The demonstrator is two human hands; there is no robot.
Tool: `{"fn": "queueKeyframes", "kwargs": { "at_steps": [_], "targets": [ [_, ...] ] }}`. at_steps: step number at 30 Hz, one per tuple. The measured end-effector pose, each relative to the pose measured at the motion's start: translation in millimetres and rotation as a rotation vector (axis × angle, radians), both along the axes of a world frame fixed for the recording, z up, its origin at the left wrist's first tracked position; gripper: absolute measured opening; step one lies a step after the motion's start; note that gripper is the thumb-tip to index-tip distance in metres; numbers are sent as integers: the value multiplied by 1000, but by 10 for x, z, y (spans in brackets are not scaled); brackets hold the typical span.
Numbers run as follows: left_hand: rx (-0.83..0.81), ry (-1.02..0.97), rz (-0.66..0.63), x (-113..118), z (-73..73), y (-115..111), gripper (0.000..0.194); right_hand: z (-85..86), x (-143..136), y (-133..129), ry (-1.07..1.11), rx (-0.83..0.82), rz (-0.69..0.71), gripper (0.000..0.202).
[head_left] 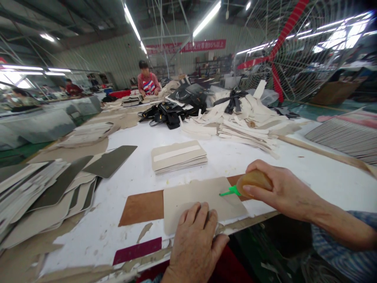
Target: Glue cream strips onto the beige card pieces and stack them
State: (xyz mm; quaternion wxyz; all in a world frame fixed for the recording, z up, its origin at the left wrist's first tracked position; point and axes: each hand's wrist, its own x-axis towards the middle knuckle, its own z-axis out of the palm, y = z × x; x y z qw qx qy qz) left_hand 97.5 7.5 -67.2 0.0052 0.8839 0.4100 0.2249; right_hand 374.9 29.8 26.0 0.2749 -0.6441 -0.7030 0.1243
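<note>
A beige rectangular panel lies across a brown leather-like strip, which shows on both sides of it. My left hand rests flat on the panel's near edge, fingers stretched out. In my right hand is an amber squeeze bottle, tilted so that its green nozzle points down at the panel's right part. The nozzle's dark tip is at or just above the surface; I cannot tell which. Behind the panel sits a neat stack of beige panels, the top one bearing a white strip.
At the left are piled beige and dark panels. A maroon strip lies near the front edge. Black bag pieces and pale strips are heaped at the back. Beyond them stand a person and a large fan.
</note>
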Motion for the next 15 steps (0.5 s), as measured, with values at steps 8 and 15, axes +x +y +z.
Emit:
{"fn": "queueKeyframes", "kwargs": {
  "at_steps": [8,15],
  "targets": [
    [34,7,3,-7,-1,8,46,146,7,-46,-72,-11,7,25],
    [51,-6,1,-19,-15,9,44,150,-4,-12,-119,2,-37,28]
  ]
}}
